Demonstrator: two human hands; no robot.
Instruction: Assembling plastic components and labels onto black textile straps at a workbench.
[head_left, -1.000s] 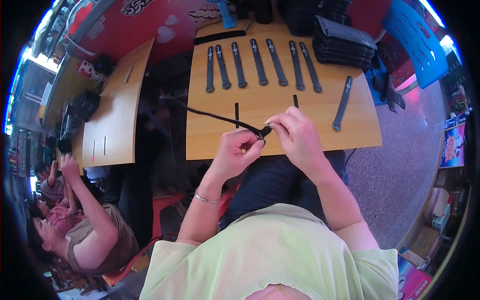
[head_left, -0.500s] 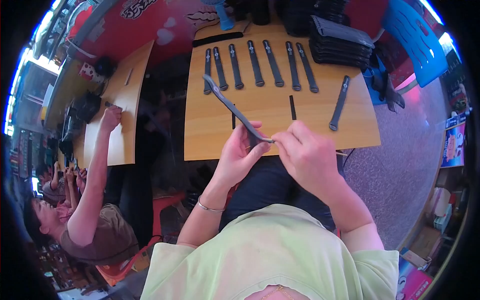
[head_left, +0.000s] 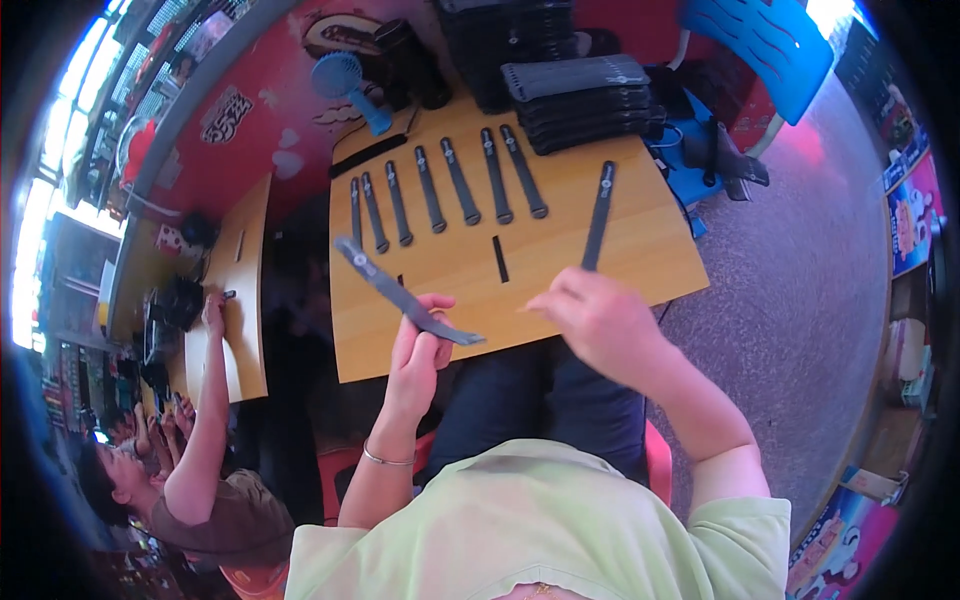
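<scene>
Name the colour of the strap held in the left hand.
Dark grey; the strap shows best in the head view.

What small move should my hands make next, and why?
I'd probably bring the right hand to the held grey strap: the left hand grips it, its lower end juts out rightward, and the right hand isn't touching it.

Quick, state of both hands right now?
Left hand: closed, holding a dark gray strap.
Right hand: closed in a pinch, off that strap; too blurred to tell whether it holds anything.
</scene>
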